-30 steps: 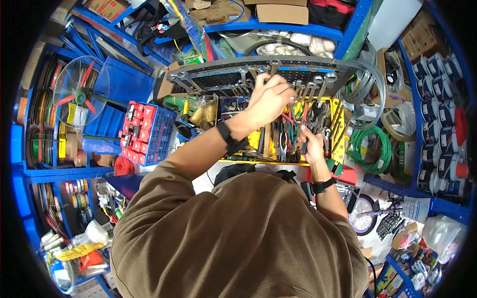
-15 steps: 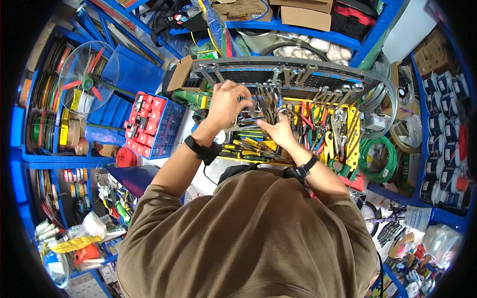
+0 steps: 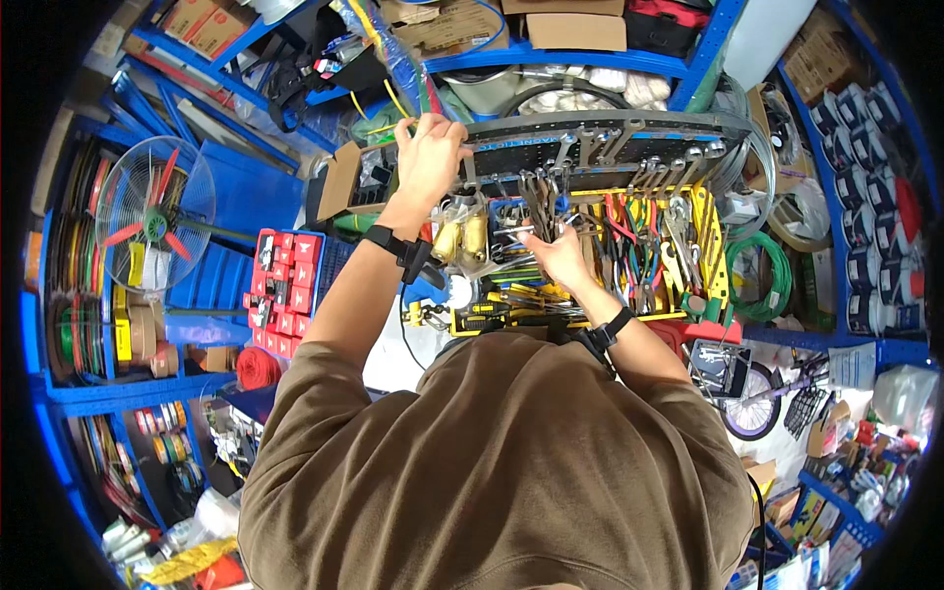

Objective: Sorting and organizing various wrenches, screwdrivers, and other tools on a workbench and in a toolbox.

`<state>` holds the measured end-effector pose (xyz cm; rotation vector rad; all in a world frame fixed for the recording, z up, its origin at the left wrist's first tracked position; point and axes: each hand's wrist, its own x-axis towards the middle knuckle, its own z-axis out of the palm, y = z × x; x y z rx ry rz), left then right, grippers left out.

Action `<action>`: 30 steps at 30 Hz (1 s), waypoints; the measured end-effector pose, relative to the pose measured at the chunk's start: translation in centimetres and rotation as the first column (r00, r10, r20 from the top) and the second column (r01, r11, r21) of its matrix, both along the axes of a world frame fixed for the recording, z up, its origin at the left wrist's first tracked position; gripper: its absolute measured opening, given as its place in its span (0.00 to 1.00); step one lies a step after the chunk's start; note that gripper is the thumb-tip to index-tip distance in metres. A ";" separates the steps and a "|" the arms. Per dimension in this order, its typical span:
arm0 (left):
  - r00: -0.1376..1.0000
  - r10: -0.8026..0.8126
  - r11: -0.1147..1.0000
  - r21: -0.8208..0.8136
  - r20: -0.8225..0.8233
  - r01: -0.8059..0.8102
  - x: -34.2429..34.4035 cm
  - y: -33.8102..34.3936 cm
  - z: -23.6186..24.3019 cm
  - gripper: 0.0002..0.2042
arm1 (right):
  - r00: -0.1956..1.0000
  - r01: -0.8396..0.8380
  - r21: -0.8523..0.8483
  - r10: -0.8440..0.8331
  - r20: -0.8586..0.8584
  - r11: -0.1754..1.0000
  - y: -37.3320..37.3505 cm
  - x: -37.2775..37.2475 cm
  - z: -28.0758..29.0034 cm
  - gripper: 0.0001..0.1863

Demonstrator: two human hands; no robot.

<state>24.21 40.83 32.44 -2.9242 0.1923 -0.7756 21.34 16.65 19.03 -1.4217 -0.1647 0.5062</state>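
My left hand (image 3: 431, 157) is at the left end of a dark perforated panel (image 3: 511, 157), its fingers bent over the top edge. Beneath the fingertips a metal wrench (image 3: 469, 167) lies upright against the panel, and the fingers close on its upper end. My right hand (image 3: 559, 258) is closed around the lower part of a bundle of dark metal wrenches (image 3: 539, 202) that points up; their exact kinds are hard to make out. Several more wrenches (image 3: 610, 146) hang along the panel. Below it, a yellow tool tray (image 3: 710, 246) holds pliers, screwdrivers and other hand tools.
Red bins (image 3: 285, 295) and a wire-guarded fan (image 3: 155, 221) stand to the left. An open cardboard box (image 3: 339, 182) is beside the panel's left end. Green wire coils (image 3: 762, 280) sit at the right. Blue shelves (image 3: 452, 61) hold boxes behind the panel.
My left hand has moved up and slightly left, from over the tray to the panel's edge. My right hand stays over the tray with the bundle. The head view has shifted.
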 end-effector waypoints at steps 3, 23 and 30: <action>0.998 -0.057 0.998 0.041 0.001 0.057 0.7 0.8 0.3 0.14 | 0.997 0.064 0.046 -0.067 0.047 0.997 -0.3 0.0 -0.3 0.10; 0.948 -0.295 0.911 -0.335 -0.117 0.242 -4.1 -5.2 -1.2 0.10 | 0.912 0.199 0.513 0.035 -0.409 0.835 -5.6 1.0 0.8 0.11; 0.711 -0.534 0.670 -0.742 -0.458 0.025 -6.7 -12.1 -8.0 0.18 | 0.936 0.163 0.381 -0.021 -0.350 0.910 -10.6 1.1 2.1 0.12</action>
